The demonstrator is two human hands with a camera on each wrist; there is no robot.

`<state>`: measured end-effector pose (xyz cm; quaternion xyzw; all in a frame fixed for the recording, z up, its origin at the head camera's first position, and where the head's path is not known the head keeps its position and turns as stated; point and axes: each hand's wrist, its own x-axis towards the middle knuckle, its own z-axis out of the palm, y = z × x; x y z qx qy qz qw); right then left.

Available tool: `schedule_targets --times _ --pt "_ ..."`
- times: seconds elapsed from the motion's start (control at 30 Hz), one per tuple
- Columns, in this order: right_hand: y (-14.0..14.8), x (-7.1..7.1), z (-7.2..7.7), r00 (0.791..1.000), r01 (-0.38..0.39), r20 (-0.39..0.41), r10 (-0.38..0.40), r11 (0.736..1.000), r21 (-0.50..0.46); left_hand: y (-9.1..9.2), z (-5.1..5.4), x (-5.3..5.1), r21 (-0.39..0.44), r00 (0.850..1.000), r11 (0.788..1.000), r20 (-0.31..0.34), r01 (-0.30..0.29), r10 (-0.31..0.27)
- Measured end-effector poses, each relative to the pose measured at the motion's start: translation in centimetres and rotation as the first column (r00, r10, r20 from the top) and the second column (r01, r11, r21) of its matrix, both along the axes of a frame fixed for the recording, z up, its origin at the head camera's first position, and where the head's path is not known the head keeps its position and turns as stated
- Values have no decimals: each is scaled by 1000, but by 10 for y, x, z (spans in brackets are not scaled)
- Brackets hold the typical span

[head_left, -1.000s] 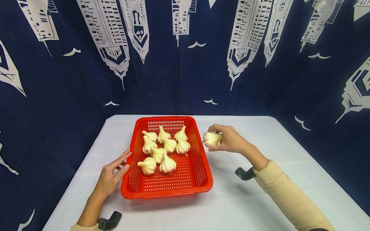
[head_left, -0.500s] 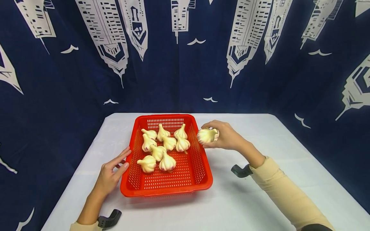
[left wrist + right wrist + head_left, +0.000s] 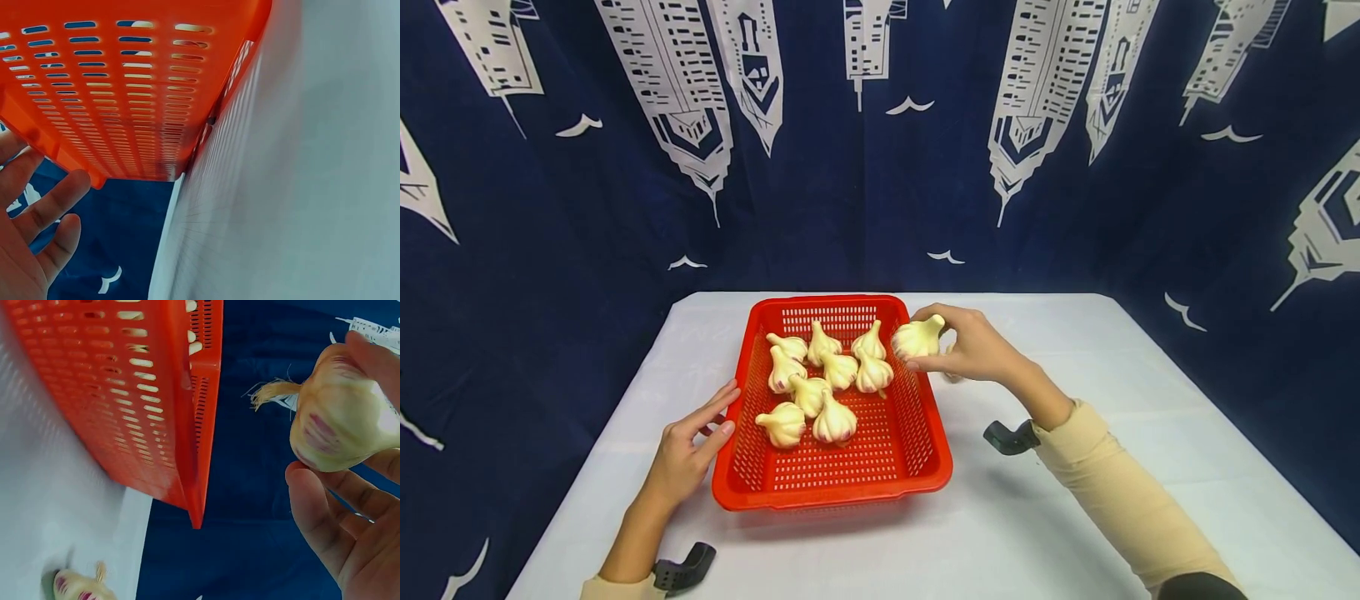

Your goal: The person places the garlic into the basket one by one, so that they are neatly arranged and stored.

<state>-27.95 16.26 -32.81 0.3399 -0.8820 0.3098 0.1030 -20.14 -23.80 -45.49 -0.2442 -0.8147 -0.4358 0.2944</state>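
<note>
A garlic bulb (image 3: 917, 339) is pinched between the thumb and fingers of my right hand (image 3: 973, 346), just above the red basket's right rim. Its roots and purple streaks show in the right wrist view, where the bulb (image 3: 340, 415) is apart from the basket wall. Inside the red plastic basket (image 3: 880, 475) lie several more garlic bulbs (image 3: 835, 418), grouped toward the back and left. My left hand (image 3: 681, 454) rests its fingertips on the basket's left rim, fingers fairly straight. In the left wrist view these fingers (image 3: 53, 206) are spread beside the slotted wall.
Another garlic bulb (image 3: 84, 587) lies on the white tabletop (image 3: 1037, 533) to the right of the basket, mostly hidden by my right hand in the head view. A dark blue curtain (image 3: 865, 217) with white building prints hangs behind the table.
My right hand has carried the garlic bulb left, from beside the basket to above its right rim. The bulb has turned stem-upward. My left hand stays on the left rim.
</note>
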Motion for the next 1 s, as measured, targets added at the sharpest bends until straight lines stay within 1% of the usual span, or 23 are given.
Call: schedule_targets --times 0.17,0.37,0.53,0.7,1.0 --pt "-8 -2 2 999 -36 39 37 999 -21 0 1 0 -7 1000 1000 -8 -5 4" --pt "-19 -5 4 997 -69 44 69 997 -19 0 2 1 -5 1000 1000 -3 -1 1" --pt "-29 -7 6 997 -74 33 73 997 21 0 1 1 -8 1000 1000 -1 -3 3" --pt "-41 -9 7 996 -77 45 74 996 48 -1 1 0 -11 1000 1000 2 -2 2" --pt "-60 -18 4 991 -80 113 72 994 68 -1 1 1 -13 1000 1000 8 -1 1"
